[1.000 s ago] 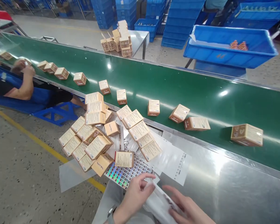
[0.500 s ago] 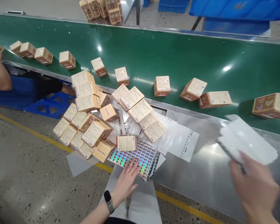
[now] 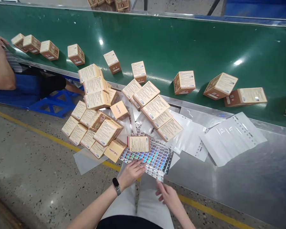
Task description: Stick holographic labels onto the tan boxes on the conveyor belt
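A shiny sheet of small holographic stickers (image 3: 154,156) lies at the near edge of the metal table, above my knees. My left hand (image 3: 132,173), with a watch on its wrist, rests its outstretched fingers on the sheet's near left part. Beside the sheet's near right corner is my right hand (image 3: 168,194), its thumb and fingers apart and slightly curled; whether a fingertip touches the corner I cannot tell. One small beige box (image 3: 139,143) lies on the sheet's far part. To the left stand several stacked boxes (image 3: 107,132), and another slanting row of boxes (image 3: 155,107) is behind.
A green conveyor belt (image 3: 157,41) carries several spaced boxes past the metal table (image 3: 205,181). White backing sheets (image 3: 233,140) lie on the table at the right. At far left, a person's arm (image 3: 3,71) reaches the belt. A blue plastic stool (image 3: 54,103) stands on the floor.
My right hand has let go of the white sheet, now lying on the table at right, and come back to the sticker sheet's corner. The left hand stays on the stickers. The view has shifted.
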### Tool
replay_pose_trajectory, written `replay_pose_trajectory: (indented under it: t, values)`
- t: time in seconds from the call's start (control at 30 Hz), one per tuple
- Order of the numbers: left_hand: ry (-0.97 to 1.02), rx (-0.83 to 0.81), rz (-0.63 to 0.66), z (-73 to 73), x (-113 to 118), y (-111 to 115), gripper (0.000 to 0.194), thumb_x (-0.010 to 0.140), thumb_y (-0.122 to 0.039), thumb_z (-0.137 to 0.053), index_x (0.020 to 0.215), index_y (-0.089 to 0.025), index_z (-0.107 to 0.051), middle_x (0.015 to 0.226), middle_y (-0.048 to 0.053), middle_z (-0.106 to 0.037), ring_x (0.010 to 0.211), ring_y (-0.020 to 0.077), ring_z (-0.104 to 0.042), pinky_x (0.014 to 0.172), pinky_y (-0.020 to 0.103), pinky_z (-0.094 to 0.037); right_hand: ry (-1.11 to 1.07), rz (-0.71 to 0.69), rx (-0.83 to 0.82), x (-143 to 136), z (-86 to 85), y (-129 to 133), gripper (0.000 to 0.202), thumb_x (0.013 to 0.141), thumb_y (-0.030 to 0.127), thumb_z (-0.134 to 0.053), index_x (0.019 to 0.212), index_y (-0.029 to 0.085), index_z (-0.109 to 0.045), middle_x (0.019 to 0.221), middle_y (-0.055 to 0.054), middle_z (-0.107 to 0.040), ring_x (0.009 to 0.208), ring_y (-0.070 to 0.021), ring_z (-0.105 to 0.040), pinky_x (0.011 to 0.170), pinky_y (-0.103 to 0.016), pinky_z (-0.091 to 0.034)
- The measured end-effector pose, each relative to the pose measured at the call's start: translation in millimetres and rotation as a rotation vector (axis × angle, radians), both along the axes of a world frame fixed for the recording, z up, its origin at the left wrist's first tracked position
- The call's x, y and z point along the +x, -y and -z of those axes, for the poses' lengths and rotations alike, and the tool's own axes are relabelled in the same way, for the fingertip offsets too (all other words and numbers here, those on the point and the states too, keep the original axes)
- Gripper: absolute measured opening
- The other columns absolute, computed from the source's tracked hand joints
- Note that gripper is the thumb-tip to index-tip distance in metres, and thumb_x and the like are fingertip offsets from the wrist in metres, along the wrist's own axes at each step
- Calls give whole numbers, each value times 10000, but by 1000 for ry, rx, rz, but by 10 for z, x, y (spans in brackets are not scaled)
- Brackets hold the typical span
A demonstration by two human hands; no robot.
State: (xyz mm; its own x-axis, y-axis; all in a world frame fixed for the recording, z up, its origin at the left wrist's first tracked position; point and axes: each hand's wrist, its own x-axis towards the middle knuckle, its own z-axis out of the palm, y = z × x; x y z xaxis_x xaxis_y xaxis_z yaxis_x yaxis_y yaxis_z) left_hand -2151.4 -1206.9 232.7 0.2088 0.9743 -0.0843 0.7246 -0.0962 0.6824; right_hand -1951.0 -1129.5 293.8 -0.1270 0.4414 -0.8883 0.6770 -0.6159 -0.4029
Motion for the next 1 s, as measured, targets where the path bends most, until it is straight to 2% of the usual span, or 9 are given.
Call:
replay_pose_trajectory:
  t: [0.07,0.13,0.23,0.37,0.43,0.57,0.73,0.87,1.0]
  values:
    - [30,11,8,-21,-25,8,293,994,-108,-459,1172,-203,-672,1199,58,-733,1259,205,-596,1029,381,-539,-12,120,-97,-126,132,159,519,657,735,-584,641,218,-624,561,-70,-671,458,-248,-636,449,-344,-503]
    - [57,19,17,-56,-47,6,301,1009,-131,-431,1164,-205,-679,1165,51,-748,1200,185,-642,990,338,-566,-33,195,-72,-199,182,232,512,678,721,-560,694,214,-626,625,-86,-701,536,-263,-677,509,-358,-541]
    - [89,29,39,-131,-85,-16,317,1030,-171,-394,1156,-195,-684,1172,53,-745,1168,173,-663,990,320,-566,-56,291,-34,-234,87,202,508,685,702,-558,776,207,-627,738,-109,-734,598,-271,-695,528,-364,-554]
    - [117,38,83,-242,-150,-81,336,1041,-194,-368,1159,-189,-682,1202,58,-731,1187,176,-651,1025,332,-543,-44,433,-55,-273,-218,-61,618,753,755,-393,905,205,-629,797,-109,-740,579,-272,-699,462,-371,-543]
    - [123,38,107,-278,-180,-127,327,1037,-189,-378,1170,-197,-677,1237,59,-715,1227,181,-623,1039,343,-531,21,356,-12,-317,-382,-247,617,729,763,-401,879,209,-626,713,-88,-721,555,-282,-697,459,-384,-550]
    - [104,-1,136,-299,-248,-213,301,997,-241,-502,1274,-196,-613,1387,110,-608,1347,241,-511,1085,432,-483,137,93,187,-407,-709,-599,411,589,639,-586,695,243,-612,600,-55,-692,570,-297,-691,526,-399,-576]
    - [76,-112,152,-333,-428,-265,570,904,-297,-666,1419,-136,-482,1509,208,-439,1427,333,-379,1157,545,-340,237,84,348,-417,-1182,-855,270,570,554,-560,592,284,-561,666,-82,-733,593,-304,-691,484,-375,-546]
    - [118,-214,173,-374,-563,-385,683,858,-330,-717,1460,-160,-443,1547,190,-391,1475,342,-272,1190,544,-246,323,134,476,-228,-1496,-932,290,586,538,-546,677,269,-604,730,-89,-757,485,-288,-666,458,-388,-543]
    - [205,-333,124,-450,-561,-538,650,870,-323,-678,1458,-167,-450,1537,176,-420,1483,357,-247,1197,561,-180,335,137,569,176,-1781,-972,343,582,526,-640,758,237,-696,723,-75,-764,414,-275,-643,410,-372,-529]
